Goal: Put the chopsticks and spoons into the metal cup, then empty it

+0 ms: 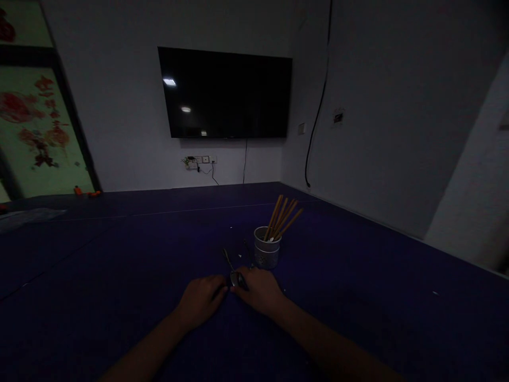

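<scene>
Two spoons lie close together on the dark blue surface in front of me. One is a metal spoon (pixel 234 278), its bowl between my hands and its dark handle pointing away. My right hand (pixel 259 289) is curled over the second, darker spoon (pixel 242 281), whose bowl shows between thumb and fingers. Just left of the bowls, my left hand (pixel 202 298) rests with fingers curled and thumb near them; whatever they hold, if anything, is hidden. Beyond my right hand stands a perforated metal utensil holder (pixel 267 256) with several wooden chopsticks (pixel 280 218) leaning right.
The dark blue surface (pixel 159 249) stretches to the walls. Small white scraps lie on it. A clear plastic sheet (pixel 32 216) and orange objects (pixel 93 194) are at far left. A television (pixel 228 95) hangs ahead, with a loose black cable (pixel 318 111) to its right.
</scene>
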The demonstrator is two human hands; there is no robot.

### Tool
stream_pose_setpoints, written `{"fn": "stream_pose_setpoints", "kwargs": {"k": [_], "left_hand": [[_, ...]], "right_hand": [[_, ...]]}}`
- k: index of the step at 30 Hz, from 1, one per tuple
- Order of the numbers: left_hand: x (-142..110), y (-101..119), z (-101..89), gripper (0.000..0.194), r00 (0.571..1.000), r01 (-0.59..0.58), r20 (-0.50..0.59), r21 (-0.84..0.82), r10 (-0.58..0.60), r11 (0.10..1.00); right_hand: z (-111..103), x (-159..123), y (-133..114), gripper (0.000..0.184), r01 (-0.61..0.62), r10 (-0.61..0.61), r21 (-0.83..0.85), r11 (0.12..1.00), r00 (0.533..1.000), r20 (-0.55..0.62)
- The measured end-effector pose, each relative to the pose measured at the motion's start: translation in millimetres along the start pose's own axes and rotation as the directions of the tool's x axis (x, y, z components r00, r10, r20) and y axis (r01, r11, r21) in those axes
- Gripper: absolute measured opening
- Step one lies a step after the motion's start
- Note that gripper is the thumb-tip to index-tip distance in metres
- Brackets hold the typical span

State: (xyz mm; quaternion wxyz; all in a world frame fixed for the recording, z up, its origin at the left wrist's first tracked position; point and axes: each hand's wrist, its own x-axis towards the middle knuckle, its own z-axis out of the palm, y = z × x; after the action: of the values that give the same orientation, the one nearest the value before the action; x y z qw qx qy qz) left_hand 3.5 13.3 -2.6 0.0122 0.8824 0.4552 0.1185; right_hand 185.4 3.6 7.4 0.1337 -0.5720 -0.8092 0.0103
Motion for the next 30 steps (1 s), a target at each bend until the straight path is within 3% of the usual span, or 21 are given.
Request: {"fn": "stream_pose_setpoints", "kwargs": {"k": [30], "left_hand": [[0.4,-2.9,3.8,0.022,1.000,-0.012,-0.015,-0.022,0.011,1.000]], "right_hand": [[-0.1,-0.4,-0.9,0.038,-0.017,0.017,0.010,1.000,1.000,-0.013]]}}
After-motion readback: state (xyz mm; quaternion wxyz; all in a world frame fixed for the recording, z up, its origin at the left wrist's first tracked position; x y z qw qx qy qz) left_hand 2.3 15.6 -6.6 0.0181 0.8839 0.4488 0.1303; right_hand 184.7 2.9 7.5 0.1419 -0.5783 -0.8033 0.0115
